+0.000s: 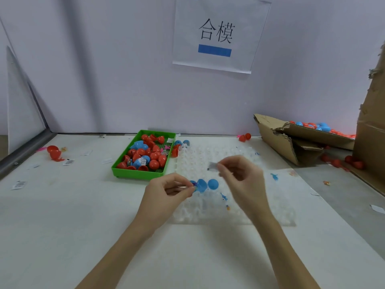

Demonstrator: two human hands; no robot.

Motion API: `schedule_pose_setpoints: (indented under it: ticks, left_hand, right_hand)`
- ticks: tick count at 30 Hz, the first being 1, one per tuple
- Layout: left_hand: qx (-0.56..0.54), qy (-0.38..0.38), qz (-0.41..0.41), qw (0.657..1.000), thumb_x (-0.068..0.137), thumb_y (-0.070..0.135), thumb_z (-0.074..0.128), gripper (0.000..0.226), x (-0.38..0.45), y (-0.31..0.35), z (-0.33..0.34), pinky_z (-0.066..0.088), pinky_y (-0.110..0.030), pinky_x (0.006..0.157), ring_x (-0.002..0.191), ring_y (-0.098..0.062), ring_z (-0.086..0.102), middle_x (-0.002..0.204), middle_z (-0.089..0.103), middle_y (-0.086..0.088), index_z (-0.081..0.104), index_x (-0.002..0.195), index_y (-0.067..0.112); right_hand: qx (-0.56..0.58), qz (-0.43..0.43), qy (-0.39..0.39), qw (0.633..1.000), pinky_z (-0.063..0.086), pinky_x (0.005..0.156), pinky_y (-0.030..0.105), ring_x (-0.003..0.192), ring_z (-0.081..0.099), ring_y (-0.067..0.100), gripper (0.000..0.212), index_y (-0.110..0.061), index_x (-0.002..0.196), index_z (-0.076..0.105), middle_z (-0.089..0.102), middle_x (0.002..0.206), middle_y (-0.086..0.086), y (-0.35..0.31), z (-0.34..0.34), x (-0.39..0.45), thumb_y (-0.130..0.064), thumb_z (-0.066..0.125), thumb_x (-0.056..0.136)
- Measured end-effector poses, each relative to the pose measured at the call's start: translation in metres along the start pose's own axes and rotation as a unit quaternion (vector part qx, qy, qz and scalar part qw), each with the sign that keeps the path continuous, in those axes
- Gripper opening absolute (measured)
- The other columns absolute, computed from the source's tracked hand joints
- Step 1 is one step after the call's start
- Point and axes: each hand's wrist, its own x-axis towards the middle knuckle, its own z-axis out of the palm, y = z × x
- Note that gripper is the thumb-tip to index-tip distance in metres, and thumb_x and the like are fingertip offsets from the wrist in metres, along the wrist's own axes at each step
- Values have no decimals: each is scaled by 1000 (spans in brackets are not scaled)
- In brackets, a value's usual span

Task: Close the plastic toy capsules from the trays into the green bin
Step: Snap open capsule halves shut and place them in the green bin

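My left hand pinches an open blue capsule by one half, holding it just above the white studded tray. Its two blue halves hang side by side. My right hand is raised to the right of it and pinches a small grey paper slip between thumb and fingers. The green bin stands left of the tray, filled with several red and blue capsules. A small blue toy figure lies on the tray below the capsule.
A torn cardboard box with more red and blue capsules sits at the back right. Loose red capsules lie at the far left, others at the right. Paper slips are scattered on the white table. A wall closes the back.
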Motion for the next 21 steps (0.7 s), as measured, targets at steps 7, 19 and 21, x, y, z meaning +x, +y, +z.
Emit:
schedule_pose_setpoints:
  ticks: [7,19,21]
  left_hand:
    - [25,9,34,999,84,6,85,13,0,-2,-1,61,-27,86,88,-15,78,90,79,2,76,91,12]
    - [28,12,35,999,83,16,88,20,2,-5,0,60,-21,80,86,-13,77,87,79,3,72,96,19]
    - [31,19,39,999,83,15,87,18,2,-5,-1,61,-23,80,85,-15,78,86,79,1,71,90,17]
  right_hand:
    - [-69,-64,-97,991,57,74,25,84,67,11,12,-18,93,71,70,87,-13,-1,32,-14,-7,74,92]
    - [-193,-183,-142,953,53,74,25,82,57,11,13,-12,105,74,60,98,1,1,31,-17,-6,64,100]
    - [-165,-168,-137,962,51,75,18,83,57,7,16,-14,106,76,62,99,-1,0,31,-17,-5,65,98]
